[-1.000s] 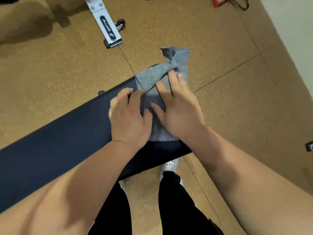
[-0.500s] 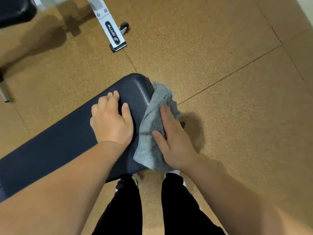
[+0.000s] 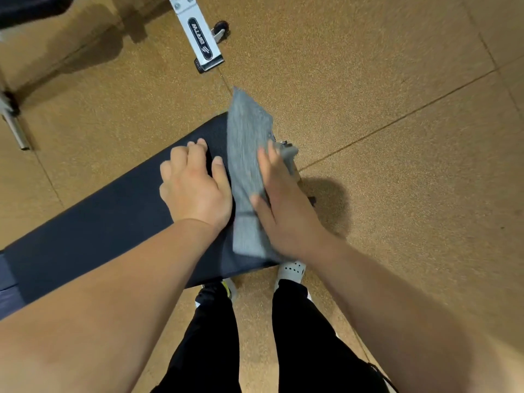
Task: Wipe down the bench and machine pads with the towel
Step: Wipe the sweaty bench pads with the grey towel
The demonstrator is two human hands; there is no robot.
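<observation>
The right hand (image 3: 286, 205) is pressing the grey towel (image 3: 246, 177) flat across the end of the table (image 3: 93, 231), grip spread open, fingers apart. The left hand (image 3: 195, 188) is resting open beside it, bracing. The towel's far corner is overhanging the edge; a hard stroke could drag it onto the floor (image 3: 397, 80).

1. You are standing on a tan speckled floor (image 3: 368, 80) laid in large tiles, with thin dark seams running across it.
2. At the top, you can see a white metal leg (image 3: 198, 35) with a black logo sticker, lying flat on the floor.
3. A small black wheel (image 3: 220, 26) sits just beside that leg.
4. At the left edge there is a grey metal bar (image 3: 14, 129).
5. Below, black trousers (image 3: 306, 336) and a white perforated shoe (image 3: 292, 269).
</observation>
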